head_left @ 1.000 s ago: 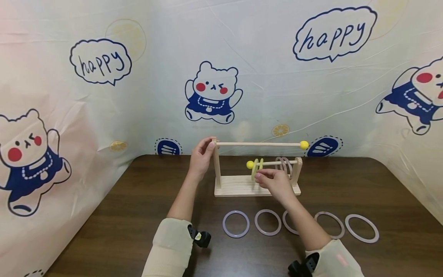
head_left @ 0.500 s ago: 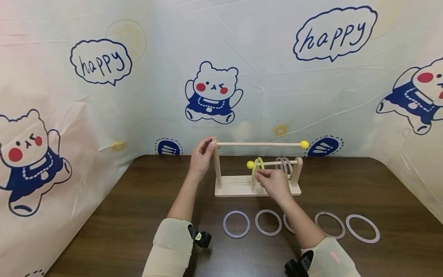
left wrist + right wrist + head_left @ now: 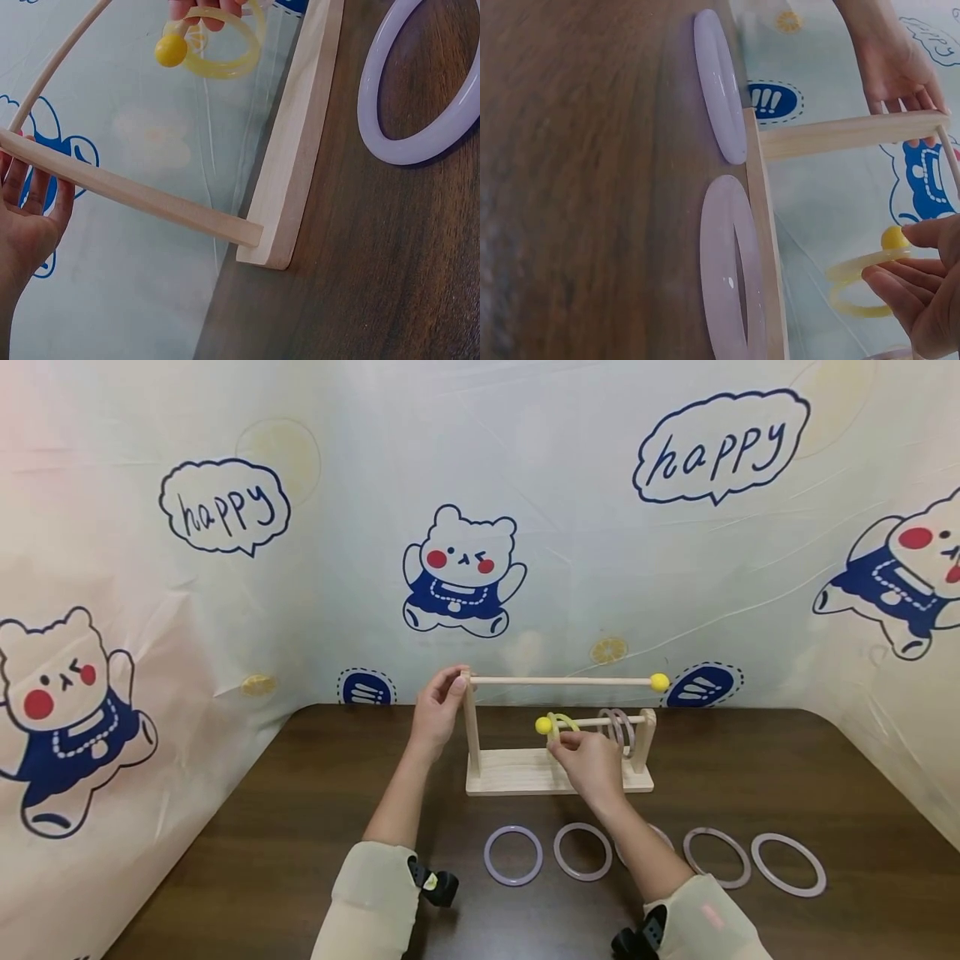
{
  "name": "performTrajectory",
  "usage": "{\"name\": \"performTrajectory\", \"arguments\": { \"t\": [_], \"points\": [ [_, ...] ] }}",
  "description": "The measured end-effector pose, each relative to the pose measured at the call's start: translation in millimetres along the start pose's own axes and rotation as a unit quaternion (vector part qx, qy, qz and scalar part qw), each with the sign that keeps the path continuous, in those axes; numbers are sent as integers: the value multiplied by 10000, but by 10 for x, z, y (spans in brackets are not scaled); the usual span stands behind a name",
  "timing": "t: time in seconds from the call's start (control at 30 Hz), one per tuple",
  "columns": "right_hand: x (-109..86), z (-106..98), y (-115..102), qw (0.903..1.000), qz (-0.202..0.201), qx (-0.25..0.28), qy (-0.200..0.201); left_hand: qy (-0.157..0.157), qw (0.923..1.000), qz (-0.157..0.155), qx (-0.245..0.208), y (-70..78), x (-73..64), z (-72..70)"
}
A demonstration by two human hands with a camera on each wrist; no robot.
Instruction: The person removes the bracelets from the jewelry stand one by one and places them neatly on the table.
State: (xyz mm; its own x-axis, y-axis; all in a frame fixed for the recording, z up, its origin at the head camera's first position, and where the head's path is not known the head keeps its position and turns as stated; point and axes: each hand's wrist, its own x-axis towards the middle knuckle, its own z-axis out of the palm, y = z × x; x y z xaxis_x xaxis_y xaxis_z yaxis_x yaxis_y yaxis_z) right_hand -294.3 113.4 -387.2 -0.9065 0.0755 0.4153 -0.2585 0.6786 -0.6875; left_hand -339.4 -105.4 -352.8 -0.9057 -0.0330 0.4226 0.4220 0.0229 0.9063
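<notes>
The right hand (image 3: 595, 764) pinches a yellow ring (image 3: 859, 264) between thumb and fingers, beside the yellow ball (image 3: 543, 725) at the left end of the lower wooden rod (image 3: 588, 722). That ring sits tilted around the rod, at the hand's fingertips and to the left of its palm. A second yellow ring (image 3: 862, 310) is around the same rod, just to the right of the first. Farther right, well apart from the yellow pair, several pale lilac rings (image 3: 632, 739) hang close together near the short right post (image 3: 645, 739).

The left hand (image 3: 437, 710) grips the top of the tall left post (image 3: 472, 731), its thumb on the near side and its fingers reaching behind. From that post the upper rod (image 3: 562, 681) runs right to another yellow ball (image 3: 659, 682); no ring is around it. Both posts rise from a flat wooden base (image 3: 517, 774) on the far part of the dark wood-grain table (image 3: 262, 827).

Nearer the person, five rings lie flat in a row from left to right: a lavender ring (image 3: 513, 882) at the left end, then four paler ones, the middle one partly hidden by the right forearm (image 3: 652, 847).
</notes>
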Motion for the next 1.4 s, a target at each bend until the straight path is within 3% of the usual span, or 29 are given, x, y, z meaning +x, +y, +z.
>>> {"name": "performTrajectory", "arguments": {
  "t": [0.47,0.77,1.13,1.27,1.4],
  "points": [
    [30,17,14,9998,73,100,177,45,10000,-5,-37,32,-9,12],
    [33,-12,11,9970,229,584,446,41,9999,79,-54,18,-4,20],
    [39,-49,24,9947,252,906,422,50,10000,85,6,9,-3,12],
    [48,-47,31,9829,693,1702,84,52,9999,89,4,8,-9,14],
    [63,-47,33,9542,1293,2685,-254,31,9999,91,30,0,-12,12]
  ]
}}
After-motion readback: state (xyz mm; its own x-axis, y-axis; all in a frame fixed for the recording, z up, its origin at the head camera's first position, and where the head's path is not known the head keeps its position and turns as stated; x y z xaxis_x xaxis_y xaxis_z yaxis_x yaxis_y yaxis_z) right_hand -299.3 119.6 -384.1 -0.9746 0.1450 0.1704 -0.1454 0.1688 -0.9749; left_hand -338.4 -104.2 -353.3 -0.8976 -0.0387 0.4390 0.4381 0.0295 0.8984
